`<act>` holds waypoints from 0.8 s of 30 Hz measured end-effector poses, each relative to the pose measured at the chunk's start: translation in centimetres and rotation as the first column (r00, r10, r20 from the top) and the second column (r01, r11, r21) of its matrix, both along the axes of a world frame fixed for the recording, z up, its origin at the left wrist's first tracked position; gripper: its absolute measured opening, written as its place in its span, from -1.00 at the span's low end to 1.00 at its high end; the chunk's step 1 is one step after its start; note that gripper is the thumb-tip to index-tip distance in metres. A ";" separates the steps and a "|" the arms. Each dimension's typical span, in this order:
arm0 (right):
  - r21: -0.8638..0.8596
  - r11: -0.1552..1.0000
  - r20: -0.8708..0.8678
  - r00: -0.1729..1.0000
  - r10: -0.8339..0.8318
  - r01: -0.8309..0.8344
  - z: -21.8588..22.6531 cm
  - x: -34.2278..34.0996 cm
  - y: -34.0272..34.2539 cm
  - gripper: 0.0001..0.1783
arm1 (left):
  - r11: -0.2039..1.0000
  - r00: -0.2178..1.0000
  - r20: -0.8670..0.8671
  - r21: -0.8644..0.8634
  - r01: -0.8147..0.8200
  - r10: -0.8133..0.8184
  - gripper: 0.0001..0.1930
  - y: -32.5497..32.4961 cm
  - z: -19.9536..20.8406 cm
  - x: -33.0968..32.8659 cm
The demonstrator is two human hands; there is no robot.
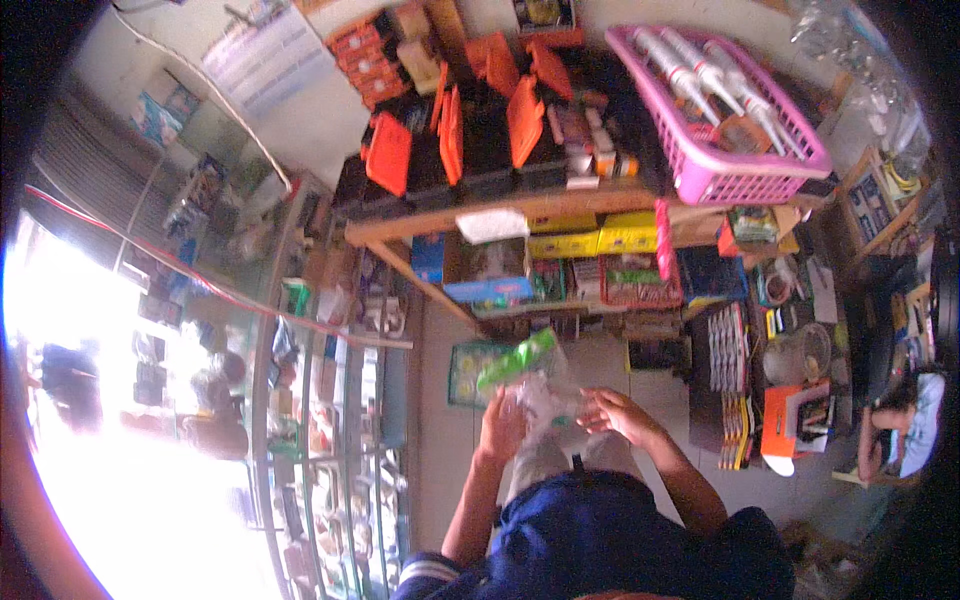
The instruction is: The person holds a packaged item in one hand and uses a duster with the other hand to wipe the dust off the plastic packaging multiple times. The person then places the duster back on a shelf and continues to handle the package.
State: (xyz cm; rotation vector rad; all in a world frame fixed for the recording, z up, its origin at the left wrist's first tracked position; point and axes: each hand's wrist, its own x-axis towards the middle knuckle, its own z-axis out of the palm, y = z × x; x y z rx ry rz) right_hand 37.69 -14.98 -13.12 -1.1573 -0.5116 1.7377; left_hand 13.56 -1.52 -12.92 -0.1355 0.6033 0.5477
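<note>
In front of my body I hold a clear plastic packet [545,402] with white contents and a bright green part [517,362] at its upper left. My left hand [503,428] grips its left side, fingers pointing up. My right hand [618,415] pinches the right edge of the plastic between thumb and fingers. The exact contents are blurred. Below the hands are my light trousers and dark blue shirt.
Ahead stands a wooden shelf [560,203] with orange-lidded black boxes and a pink basket [725,180] of white tubes. Glass display shelves [330,400] run along the left. A counter [712,415] with small goods is on the right, near a seated person [905,425].
</note>
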 end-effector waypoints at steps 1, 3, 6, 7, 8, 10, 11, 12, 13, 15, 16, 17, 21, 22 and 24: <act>-0.004 0.999 -0.166 0.986 -0.035 0.035 0.9 -1.3 0.8 -0.49 | 1.000 0.992 0.128 0.012 0.019 -0.021 -0.49 0.7 -1.0 -0.8; -0.028 0.997 -0.330 0.941 -0.077 0.072 1.5 -3.5 1.7 -0.49 | 0.954 0.979 0.116 0.269 0.130 -0.166 -0.45 1.8 0.6 -1.8; 0.043 0.989 -0.298 0.947 -0.120 0.139 3.2 -5.2 3.9 -0.45 | 0.852 0.959 -0.093 0.442 0.281 -0.268 -0.35 3.4 5.8 -0.4; 0.036 0.989 -0.291 0.948 -0.128 0.145 4.1 -5.7 4.5 -0.45 | 0.854 0.958 -0.084 0.437 0.283 -0.274 -0.35 3.7 6.1 -0.8; 0.037 0.989 -0.205 0.969 -0.135 0.146 4.8 -6.2 5.2 -0.45 | 0.848 0.956 -0.072 0.447 0.285 -0.284 -0.33 4.3 6.6 -1.1; 0.034 0.988 -0.110 0.983 -0.145 0.149 5.6 -7.3 6.1 -0.45 | 0.843 0.954 -0.051 0.455 0.286 -0.295 -0.31 5.0 7.3 -2.1; 0.051 0.992 -0.040 0.993 -0.113 0.115 5.8 -7.7 6.6 -0.45 | 0.847 0.949 -0.012 0.448 0.286 -0.314 -0.31 5.4 7.5 -2.9; 0.065 0.995 0.032 0.996 -0.081 0.079 6.2 -8.3 7.2 -0.46 | 0.851 0.943 0.026 0.440 0.287 -0.331 -0.30 5.7 7.5 -3.7; 0.068 0.995 0.041 0.996 -0.080 0.078 6.7 -9.0 7.5 -0.46 | 0.850 0.943 0.034 0.445 0.282 -0.331 -0.30 5.9 7.3 -4.2; 0.052 0.989 0.149 0.978 -0.144 0.137 7.9 -10.7 8.2 -0.52 | 0.795 0.957 -0.106 0.536 0.285 -0.272 -0.31 6.2 5.6 -5.3; 0.017 0.986 0.172 0.971 -0.166 0.166 8.1 -11.4 8.5 -0.53 | 0.773 0.937 -0.207 0.531 0.348 -0.280 -0.33 6.2 3.6 -6.5; 0.024 0.987 0.173 0.972 -0.161 0.160 9.0 -12.1 8.9 -0.53 | 0.750 0.908 -0.305 0.517 0.412 -0.289 -0.35 6.3 1.6 -7.6; 0.177 0.932 0.277 0.892 -0.357 0.318 9.0 -14.0 9.7 -0.57 | 0.813 0.843 -0.529 0.445 0.376 -0.100 -0.30 6.7 4.1 -7.8; 0.285 0.895 0.361 0.826 -0.433 0.344 8.4 -14.3 9.8 -0.59 | 0.762 0.824 -0.560 0.496 0.416 -0.085 -0.26 6.7 4.1 -8.5; 0.461 0.853 0.581 0.643 -0.498 0.244 8.8 -15.0 10.5 -0.60 | 0.721 0.833 -0.549 0.551 0.421 -0.067 -0.19 6.5 4.9 -9.0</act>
